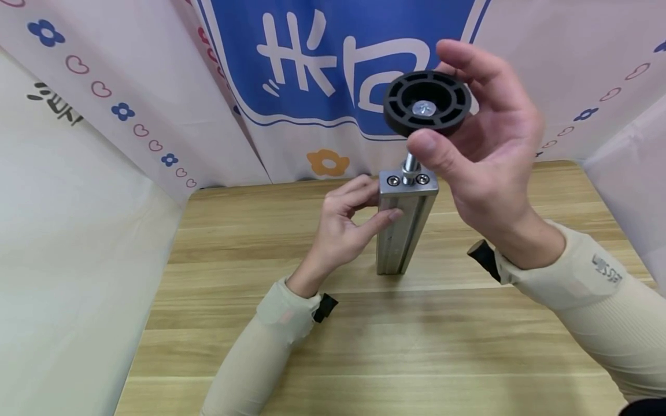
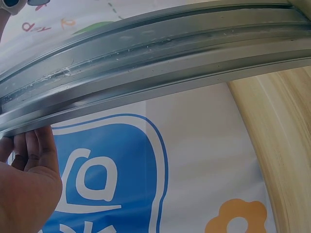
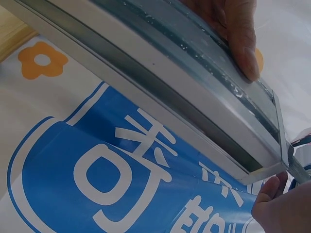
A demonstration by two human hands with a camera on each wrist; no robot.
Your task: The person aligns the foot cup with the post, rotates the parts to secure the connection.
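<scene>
An upright aluminium profile (image 1: pixel 391 242) stands on the table. My left hand (image 1: pixel 338 231) grips it near the top, with the thumb on the front face and the fingers at its left side. In the left wrist view, the left hand's fingers (image 2: pixel 44 145) touch the profile's edge. A black round levelling foot (image 1: pixel 392 121) sits above the profile on a metal threaded stem (image 1: pixel 411 160). The stem stands in the end plate (image 1: pixel 387 189), between two screws. My right hand (image 1: pixel 494 133) holds the foot's rim between thumb and fingers.
A light wood-grain table (image 1: pixel 224 271) lies under the work. Behind it hangs a white printed curtain (image 1: pixel 208 144) with a blue panel (image 1: pixel 244 86). A white wall sheet (image 1: pixel 78 231) rises at the left. Both wrists carry black camera mounts.
</scene>
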